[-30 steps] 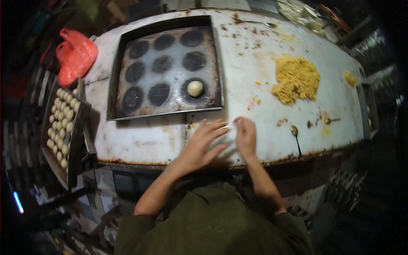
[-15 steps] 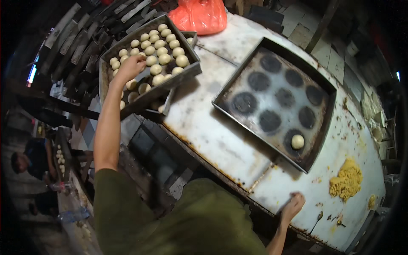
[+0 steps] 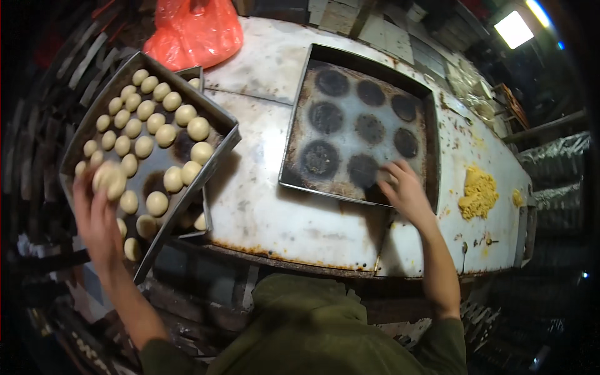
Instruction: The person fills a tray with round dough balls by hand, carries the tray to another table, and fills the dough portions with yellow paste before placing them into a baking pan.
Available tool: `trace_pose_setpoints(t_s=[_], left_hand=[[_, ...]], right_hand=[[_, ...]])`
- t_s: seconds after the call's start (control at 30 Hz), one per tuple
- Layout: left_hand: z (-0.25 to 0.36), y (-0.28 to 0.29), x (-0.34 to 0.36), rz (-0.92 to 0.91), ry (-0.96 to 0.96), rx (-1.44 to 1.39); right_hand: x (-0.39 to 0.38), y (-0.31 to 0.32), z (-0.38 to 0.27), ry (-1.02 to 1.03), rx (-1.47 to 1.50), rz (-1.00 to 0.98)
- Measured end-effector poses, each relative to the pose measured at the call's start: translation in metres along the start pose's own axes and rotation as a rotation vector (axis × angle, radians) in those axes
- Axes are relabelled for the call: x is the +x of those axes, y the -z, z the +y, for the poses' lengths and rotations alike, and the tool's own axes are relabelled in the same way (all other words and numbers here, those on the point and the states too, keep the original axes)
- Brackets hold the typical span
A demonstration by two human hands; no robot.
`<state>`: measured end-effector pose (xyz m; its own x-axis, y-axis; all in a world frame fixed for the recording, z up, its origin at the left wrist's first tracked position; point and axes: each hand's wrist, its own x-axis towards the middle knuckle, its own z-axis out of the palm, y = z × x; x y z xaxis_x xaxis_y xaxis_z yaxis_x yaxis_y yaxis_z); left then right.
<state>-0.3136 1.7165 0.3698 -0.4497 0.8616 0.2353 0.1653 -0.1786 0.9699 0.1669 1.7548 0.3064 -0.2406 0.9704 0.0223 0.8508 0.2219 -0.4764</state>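
Note:
My left hand (image 3: 99, 222) is over the near left part of a deep metal tray (image 3: 215, 145) filled with pale round dough balls (image 3: 144, 147). Its fingers are closed around one dough ball (image 3: 110, 180), blurred by motion and raised above the others. My right hand (image 3: 409, 195) reaches over the near right corner of a second square metal tray (image 3: 340, 192), which has dark round marks on its base. Its fingers are curled downward there; whatever lies under or in them is hidden.
Beneath the dough tray, another tray (image 3: 203, 212) sticks out. A red plastic bag (image 3: 197, 34) lies at the back left. On the white table (image 3: 306, 240), to the right, are a yellow crumbly mound (image 3: 478, 194) and a spoon (image 3: 464, 249). Dark racks line the left side.
My left hand has lifted a dough ball from the tray. My right hand has moved from the table's edge into the marked tray, where the single dough ball no longer shows. The view has turned.

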Motion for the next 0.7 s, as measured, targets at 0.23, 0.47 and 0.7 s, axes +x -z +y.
trace_pose_setpoints(t_s=[0.23,0.47,0.7], left_hand=[[-0.047,-0.112,-0.172,-0.147,0.606,-0.707],[-0.043,-0.312,-0.309,-0.886,0.686,-0.493],[-0.017,-0.382,-0.356,-0.868,1.359,-0.607]], right_hand=[[-0.009,-0.048,-0.020,0.001,-0.051,0.358],[-0.122,-0.020,0.033,-0.262,0.558,0.606],[-0.186,0.066,0.252,-0.406,-0.411,0.661]])
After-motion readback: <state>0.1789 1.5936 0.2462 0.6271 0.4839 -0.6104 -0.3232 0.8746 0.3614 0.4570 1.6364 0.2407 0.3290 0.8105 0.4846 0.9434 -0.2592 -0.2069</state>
